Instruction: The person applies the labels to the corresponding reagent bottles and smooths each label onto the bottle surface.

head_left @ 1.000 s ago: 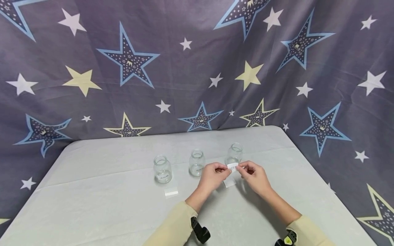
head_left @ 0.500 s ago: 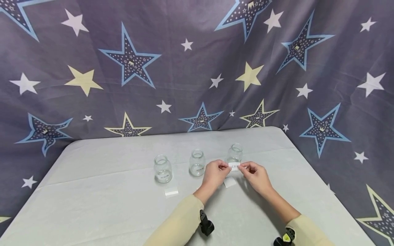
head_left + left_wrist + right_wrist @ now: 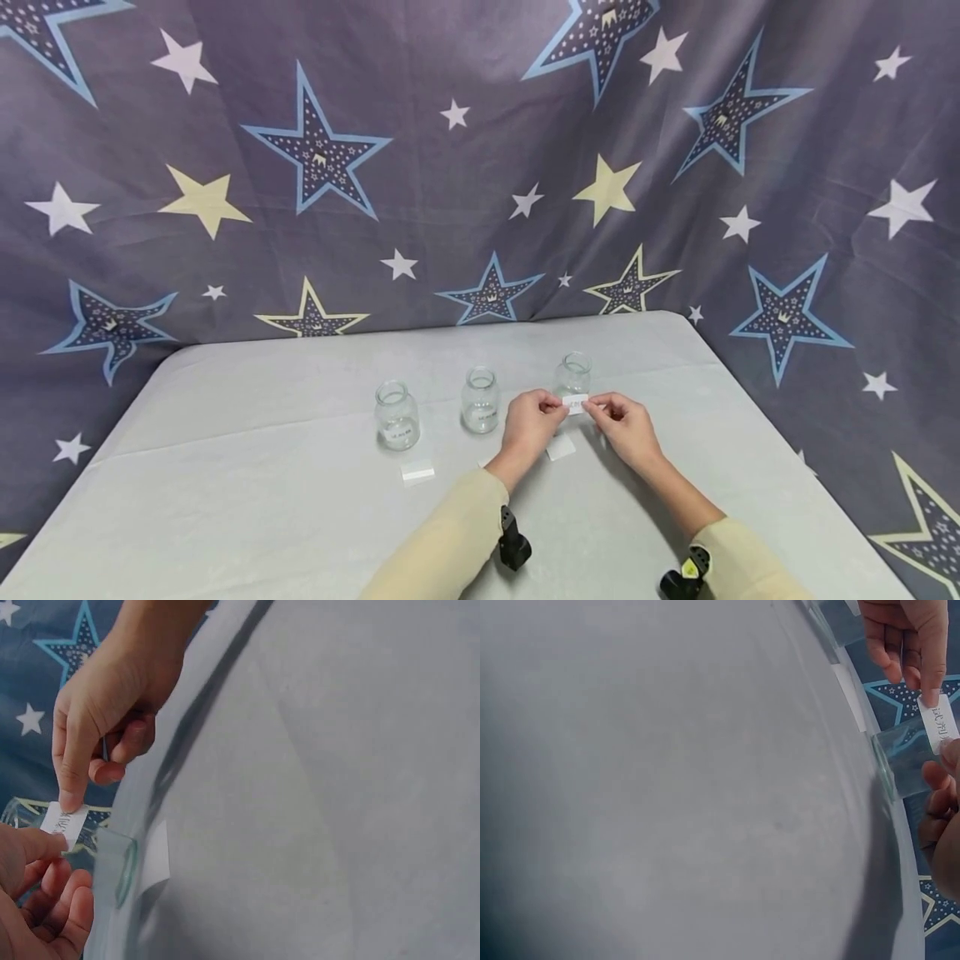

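Note:
A small white label (image 3: 575, 404) with dark printed characters is held between both hands, in front of the right-hand glass jar (image 3: 573, 374). My left hand (image 3: 528, 425) pinches its left edge and my right hand (image 3: 626, 429) pinches its right edge. In the left wrist view, the label (image 3: 64, 822) spans the two sets of fingertips. The right wrist view has the label (image 3: 939, 724) close before the clear jar (image 3: 906, 759); whether it touches the glass I cannot tell. The hands and label hide the jar's lower part in the head view.
Two more glass jars, a middle one (image 3: 480, 402) and a left one (image 3: 397, 417), stand upright with printed labels low on them. White paper pieces lie on the pale tablecloth (image 3: 262, 500): one (image 3: 561, 447) below the hands, another (image 3: 417, 473) before the left jar. A starry curtain (image 3: 420, 192) hangs behind.
The label, tilted between the fingertips a second ago, is now held nearly level and slightly farther right. My left hand and forearm have shifted right; my right hand has barely moved.

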### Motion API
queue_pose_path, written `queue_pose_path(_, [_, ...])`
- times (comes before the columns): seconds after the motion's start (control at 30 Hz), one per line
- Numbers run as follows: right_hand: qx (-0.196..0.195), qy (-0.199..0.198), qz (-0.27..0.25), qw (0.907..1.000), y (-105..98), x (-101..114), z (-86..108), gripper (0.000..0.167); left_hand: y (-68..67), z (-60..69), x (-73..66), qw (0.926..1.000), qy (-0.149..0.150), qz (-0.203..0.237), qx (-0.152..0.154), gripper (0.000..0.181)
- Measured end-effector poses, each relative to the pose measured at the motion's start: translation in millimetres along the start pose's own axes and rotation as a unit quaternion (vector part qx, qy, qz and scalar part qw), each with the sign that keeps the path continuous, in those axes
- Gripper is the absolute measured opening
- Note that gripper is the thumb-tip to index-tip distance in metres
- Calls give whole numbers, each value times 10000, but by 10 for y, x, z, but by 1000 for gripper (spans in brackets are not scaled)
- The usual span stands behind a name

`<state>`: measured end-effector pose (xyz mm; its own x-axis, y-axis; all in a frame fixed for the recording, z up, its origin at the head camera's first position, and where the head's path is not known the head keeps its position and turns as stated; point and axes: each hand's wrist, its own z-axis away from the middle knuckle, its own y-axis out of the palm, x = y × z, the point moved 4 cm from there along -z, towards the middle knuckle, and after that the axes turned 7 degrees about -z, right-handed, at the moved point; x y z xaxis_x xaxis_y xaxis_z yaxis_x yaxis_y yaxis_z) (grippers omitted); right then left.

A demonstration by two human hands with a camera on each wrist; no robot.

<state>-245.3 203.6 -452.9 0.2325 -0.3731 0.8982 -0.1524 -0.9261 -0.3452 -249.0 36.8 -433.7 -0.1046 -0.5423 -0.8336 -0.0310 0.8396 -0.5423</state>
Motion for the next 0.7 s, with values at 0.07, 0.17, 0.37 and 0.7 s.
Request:
queue_pose_path(0.07, [-29, -6, -11, 10000, 4, -17, -6, 18, 19, -13, 18, 10000, -5, -66, -65, 5])
queue_pose_path(0.17, [-71, -10, -40, 10000, 19, -35, -22, 19, 35, -42, 42, 9997, -8, -185, -180, 5])
queue_pose_path(0.37, [-84, 41, -73, 9999, 44, -79, -50, 20, 55, -93, 72, 9990, 13, -374, -248, 6])
queue_pose_path(0.7, [-155, 214, -42, 9996, 37, -83, -53, 19, 81, -115, 119, 9990, -121, -362, -210, 9])
